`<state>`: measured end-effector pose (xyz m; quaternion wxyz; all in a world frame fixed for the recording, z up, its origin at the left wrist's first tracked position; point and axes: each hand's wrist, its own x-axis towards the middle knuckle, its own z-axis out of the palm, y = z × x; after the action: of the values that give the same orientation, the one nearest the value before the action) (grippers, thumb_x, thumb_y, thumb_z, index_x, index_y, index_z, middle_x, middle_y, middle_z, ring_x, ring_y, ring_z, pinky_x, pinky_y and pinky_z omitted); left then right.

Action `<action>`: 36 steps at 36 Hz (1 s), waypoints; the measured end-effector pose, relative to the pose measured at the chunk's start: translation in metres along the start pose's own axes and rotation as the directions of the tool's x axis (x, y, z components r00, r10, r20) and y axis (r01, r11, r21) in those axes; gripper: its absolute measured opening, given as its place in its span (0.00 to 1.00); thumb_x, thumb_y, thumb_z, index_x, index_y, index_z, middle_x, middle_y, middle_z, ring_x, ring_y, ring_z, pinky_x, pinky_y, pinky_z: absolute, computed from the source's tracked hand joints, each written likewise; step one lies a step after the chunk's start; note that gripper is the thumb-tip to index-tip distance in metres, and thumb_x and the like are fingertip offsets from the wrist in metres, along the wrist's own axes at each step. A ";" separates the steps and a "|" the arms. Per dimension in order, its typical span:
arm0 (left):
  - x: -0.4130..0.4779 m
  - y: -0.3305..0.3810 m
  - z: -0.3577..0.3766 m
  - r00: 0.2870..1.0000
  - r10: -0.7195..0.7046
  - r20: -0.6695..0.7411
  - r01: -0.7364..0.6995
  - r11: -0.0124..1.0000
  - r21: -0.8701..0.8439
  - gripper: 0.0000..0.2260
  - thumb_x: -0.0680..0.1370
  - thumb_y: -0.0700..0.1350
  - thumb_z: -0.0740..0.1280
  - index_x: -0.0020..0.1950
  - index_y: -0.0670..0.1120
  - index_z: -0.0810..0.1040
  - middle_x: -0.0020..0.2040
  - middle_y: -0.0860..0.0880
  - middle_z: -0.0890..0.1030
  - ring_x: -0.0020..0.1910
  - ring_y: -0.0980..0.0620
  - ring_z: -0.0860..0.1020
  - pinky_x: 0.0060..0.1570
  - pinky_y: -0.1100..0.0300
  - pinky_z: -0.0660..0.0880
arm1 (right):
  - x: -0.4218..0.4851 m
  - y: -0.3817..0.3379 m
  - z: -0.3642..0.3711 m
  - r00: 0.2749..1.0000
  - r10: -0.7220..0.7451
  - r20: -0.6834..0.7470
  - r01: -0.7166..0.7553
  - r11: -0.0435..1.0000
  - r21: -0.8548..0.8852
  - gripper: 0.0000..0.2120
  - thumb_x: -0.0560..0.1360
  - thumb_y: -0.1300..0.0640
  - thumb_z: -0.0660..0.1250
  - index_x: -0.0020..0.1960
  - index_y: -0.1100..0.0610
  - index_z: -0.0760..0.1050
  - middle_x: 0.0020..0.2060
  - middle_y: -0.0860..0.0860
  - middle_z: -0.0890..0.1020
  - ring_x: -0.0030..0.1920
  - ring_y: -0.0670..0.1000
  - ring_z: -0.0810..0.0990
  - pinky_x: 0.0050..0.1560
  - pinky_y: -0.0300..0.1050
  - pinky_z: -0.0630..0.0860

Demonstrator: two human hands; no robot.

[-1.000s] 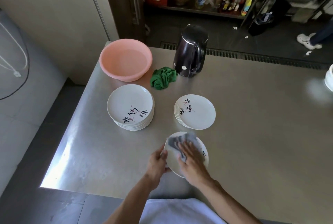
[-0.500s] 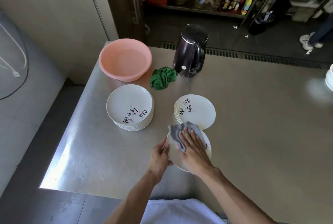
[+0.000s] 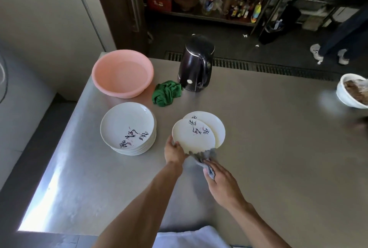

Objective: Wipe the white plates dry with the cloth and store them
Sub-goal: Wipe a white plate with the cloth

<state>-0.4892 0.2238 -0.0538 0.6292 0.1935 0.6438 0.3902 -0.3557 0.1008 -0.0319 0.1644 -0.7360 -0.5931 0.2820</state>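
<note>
My left hand [image 3: 174, 151] grips the near-left rim of a white plate [image 3: 192, 136] with black writing, held tilted over the right stack of white plates [image 3: 216, 123]. My right hand [image 3: 221, 182] holds a grey cloth [image 3: 204, 159] just below that plate's near edge; the cloth hangs off the plate. A taller stack of white plates [image 3: 127, 128] stands to the left on the steel table [image 3: 268, 148].
A pink basin [image 3: 122, 73] sits at the table's far left corner, a crumpled green cloth [image 3: 166, 93] and a black kettle [image 3: 196, 66] beside it. A white bowl [image 3: 352, 93] with food stands at the right edge. Another person's legs are on the floor beyond.
My left hand has carried the plate forward over the right stack. My right hand has drawn the cloth off the plate's face toward me.
</note>
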 end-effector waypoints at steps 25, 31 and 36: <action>0.003 0.002 0.044 0.954 -0.299 -0.019 0.299 0.953 0.048 0.09 0.80 0.33 0.56 0.51 0.40 0.76 0.43 0.45 0.75 0.46 0.43 0.72 0.45 0.53 0.74 | 0.001 0.010 0.010 0.933 0.336 0.129 -0.356 0.912 0.202 0.18 0.82 0.42 0.54 0.34 0.37 0.67 0.29 0.33 0.74 0.27 0.41 0.72 0.30 0.38 0.66; -0.003 0.009 0.051 0.945 -0.326 0.011 0.326 0.945 0.017 0.06 0.79 0.33 0.57 0.49 0.42 0.72 0.40 0.45 0.70 0.35 0.48 0.65 0.37 0.58 0.67 | 0.000 0.007 0.008 0.920 0.373 0.122 -0.391 0.891 0.232 0.20 0.82 0.44 0.57 0.32 0.44 0.65 0.25 0.39 0.72 0.26 0.41 0.69 0.30 0.36 0.65; -0.008 0.011 0.046 0.916 -0.380 0.129 0.385 0.923 -0.014 0.10 0.80 0.34 0.60 0.60 0.42 0.72 0.54 0.43 0.71 0.48 0.45 0.71 0.50 0.55 0.74 | 0.000 0.006 0.006 0.909 0.394 0.136 -0.417 0.865 0.278 0.20 0.82 0.45 0.57 0.32 0.46 0.63 0.24 0.42 0.72 0.25 0.41 0.68 0.27 0.33 0.64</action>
<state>-0.4470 0.2369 -0.0357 0.7358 0.0755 0.6209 0.2596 -0.3548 0.0984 -0.0395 0.1890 -0.7994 -0.3809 0.4245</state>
